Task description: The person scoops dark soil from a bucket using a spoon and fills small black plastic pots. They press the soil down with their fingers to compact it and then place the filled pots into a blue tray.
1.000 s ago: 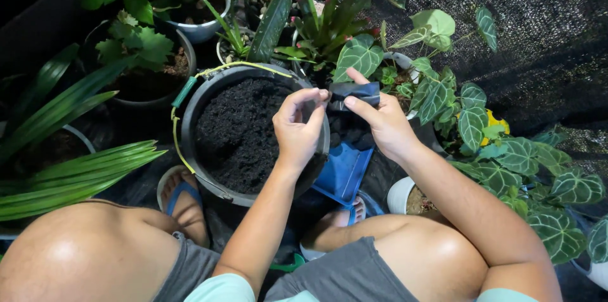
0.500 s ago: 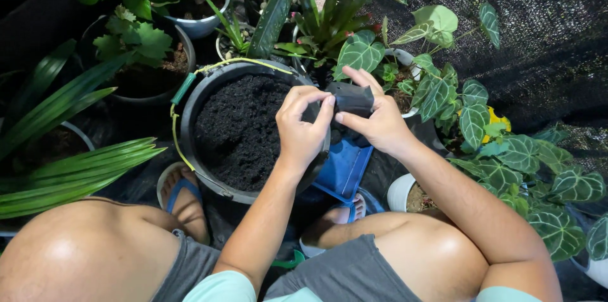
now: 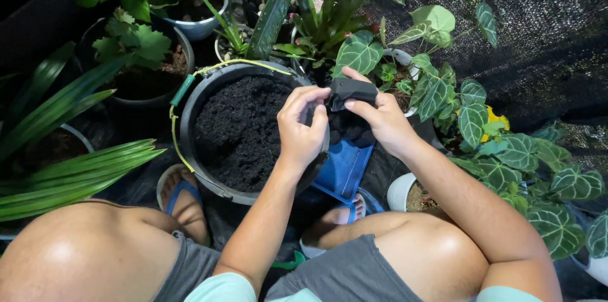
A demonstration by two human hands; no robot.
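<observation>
Small black pouch (image 3: 352,91): pinched between both hands above the soil bucket's (image 3: 190,144) rim at 3 o'clock. Right hand (image 3: 380,118) grips from 4 o'clock, left hand (image 3: 304,128) from 8 o'clock. Blue dustpan (image 3: 345,169) beneath.

Small black plastic bag (image 3: 352,90), crumpled, held above blue dustpan, beside soil-filled bucket

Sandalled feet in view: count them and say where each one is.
2. One sandalled foot sits below the soil bucket; the other foot is under the blue scoop. Legs partly hide both.
</observation>
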